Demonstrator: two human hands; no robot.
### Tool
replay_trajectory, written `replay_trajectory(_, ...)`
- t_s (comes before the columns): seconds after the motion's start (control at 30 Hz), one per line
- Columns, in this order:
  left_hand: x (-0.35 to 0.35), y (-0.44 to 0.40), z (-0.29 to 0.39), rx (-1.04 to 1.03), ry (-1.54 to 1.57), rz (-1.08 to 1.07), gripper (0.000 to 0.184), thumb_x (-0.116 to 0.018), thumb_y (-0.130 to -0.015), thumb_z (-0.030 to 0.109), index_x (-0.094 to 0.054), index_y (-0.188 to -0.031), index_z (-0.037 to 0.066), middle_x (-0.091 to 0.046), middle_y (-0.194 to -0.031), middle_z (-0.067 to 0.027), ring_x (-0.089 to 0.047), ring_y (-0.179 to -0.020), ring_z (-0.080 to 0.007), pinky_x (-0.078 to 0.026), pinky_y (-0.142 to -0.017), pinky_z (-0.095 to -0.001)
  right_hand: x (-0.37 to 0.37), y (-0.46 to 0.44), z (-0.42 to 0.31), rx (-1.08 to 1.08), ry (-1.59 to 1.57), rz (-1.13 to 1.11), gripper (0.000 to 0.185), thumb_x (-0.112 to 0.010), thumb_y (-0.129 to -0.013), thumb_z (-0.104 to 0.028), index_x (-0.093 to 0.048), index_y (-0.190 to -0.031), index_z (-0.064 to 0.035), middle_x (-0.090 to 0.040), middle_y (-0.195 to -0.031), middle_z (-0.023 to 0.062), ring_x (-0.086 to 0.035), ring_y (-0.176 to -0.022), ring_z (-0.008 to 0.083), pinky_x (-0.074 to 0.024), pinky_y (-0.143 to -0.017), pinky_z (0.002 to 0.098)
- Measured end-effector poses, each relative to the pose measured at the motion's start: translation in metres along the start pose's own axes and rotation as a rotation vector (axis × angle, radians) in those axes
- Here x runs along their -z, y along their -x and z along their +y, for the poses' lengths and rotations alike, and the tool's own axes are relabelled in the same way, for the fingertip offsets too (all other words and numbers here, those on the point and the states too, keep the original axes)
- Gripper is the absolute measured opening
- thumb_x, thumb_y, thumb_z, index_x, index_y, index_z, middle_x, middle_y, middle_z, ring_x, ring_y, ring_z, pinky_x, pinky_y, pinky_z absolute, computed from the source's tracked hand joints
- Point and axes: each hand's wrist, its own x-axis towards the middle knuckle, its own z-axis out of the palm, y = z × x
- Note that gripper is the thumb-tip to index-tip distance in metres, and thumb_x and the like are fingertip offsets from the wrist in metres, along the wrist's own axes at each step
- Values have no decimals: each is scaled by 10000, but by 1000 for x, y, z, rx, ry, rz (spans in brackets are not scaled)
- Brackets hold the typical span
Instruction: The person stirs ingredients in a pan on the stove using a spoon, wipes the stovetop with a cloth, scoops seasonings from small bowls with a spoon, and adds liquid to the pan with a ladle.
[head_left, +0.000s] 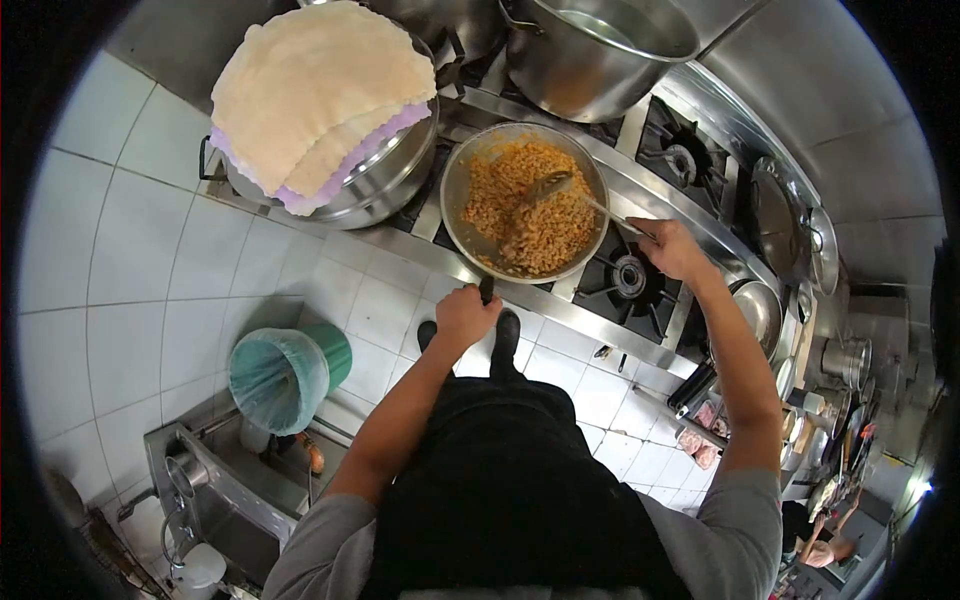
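A frying pan (452, 215) sits on the stove, filled with orange-brown, grainy food (535, 230) that looks like rice in sauce. My left hand (468, 318) is closed round the pan's dark handle (487, 290) at the near side. In my right hand (672, 248), to the right of the pan, is the handle of a metal spoon (550, 186). The spoon's bowl rests down in the food near the pan's middle, its handle slanting out over the rim.
Left of the pan stands a steel pot (385, 185) topped with large tan and purple sheets (320, 95). Behind is a tall stockpot (590, 70). A bare burner (628, 278) lies right. A lined green bin (285, 365) and a sink (250, 530) are at left.
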Motion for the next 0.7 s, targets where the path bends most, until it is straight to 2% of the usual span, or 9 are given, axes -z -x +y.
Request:
replay_trajectory(0.07,1,-1,0,-4,12,19,465,-586,-797,460,-660,-806,0,-667,-780,-215,-663,-760,-375,-536,-702,-466,8,10,-14,-170,-61,-37,392,-578,-843,-206,-595,-1218,-95,-645,-1046,219,-626,-941,385,-489,-834,437)
replay_trajectory(0.13,6,0,2,-4,30,-4,454,-590,-795,451,-655,-796,2,-666,-778,-212,-660,-756,-378,-534,-702,-470,-1,30,-23,-217,-17,-92,362,-565,-878,-221,-592,-1211,-81,-645,-1020,237,-633,-916,382,-490,-832,430)
replay_trajectory(0.2,6,-1,1,-18,33,-4,446,-594,-793,445,-654,-794,3,-666,-775,-210,-659,-753,-378,-533,-701,-471,-39,43,-13,-200,-322,-26,329,-546,-901,-203,-590,-1193,-58,-637,-953,267,-634,-862,404,-501,-779,460)
replay_trajectory(0.3,6,0,1,-43,15,12,434,-599,-792,435,-655,-793,4,-665,-769,-206,-658,-750,-377,-532,-697,-472,-111,17,9,-131,-99,67,299,-532,-908,-155,-588,-1178,-39,-627,-873,283,-629,-805,423,-502,-715,487)
replay_trajectory(0.4,6,0,3,-50,8,16,445,-602,-799,430,-649,-810,-12,-657,-764,-228,-658,-750,-387,-529,-701,-477,-111,-8,-11,-152,-151,140,280,-524,-908,-128,-590,-1161,-30,-621,-825,280,-619,-774,438,-490,-679,513)
replay_trajectory(0.53,8,0,2,-53,24,-6,463,-599,-807,432,-646,-822,-29,-653,-764,-246,-658,-755,-396,-527,-711,-481,-45,27,-53,-187,-274,135,303,-548,-908,-145,-587,-1174,-5,-623,-844,283,-637,-795,413,-507,-686,448)
replay_trajectory(0.6,9,0,1,-62,34,-14,465,-598,-806,433,-648,-819,-29,-654,-767,-246,-658,-759,-396,-528,-713,-480,-39,55,-42,-138,-276,161,309,-566,-906,-160,-600,-1169,-2,-631,-878,277,-649,-800,396,-511,-703,418)
replay_trajectory(0.67,10,-2,1,-70,41,-21,467,-597,-806,434,-650,-816,-30,-655,-770,-246,-658,-763,-396,-528,-716,-480,-26,72,-42,-186,-186,-87,303,-571,-903,-163,-614,-1162,-12,-638,-904,269,-651,-808,386,-513,-720,423)
replay_trajectory(0.7,10,-3,1,-75,35,-25,463,-599,-804,432,-651,-812,-29,-656,-774,-246,-658,-765,-394,-527,-717,-480,-40,73,-26,-122,-177,-109,301,-570,-898,-163,-615,-1160,-21,-639,-904,265,-647,-806,391,-512,-727,439)
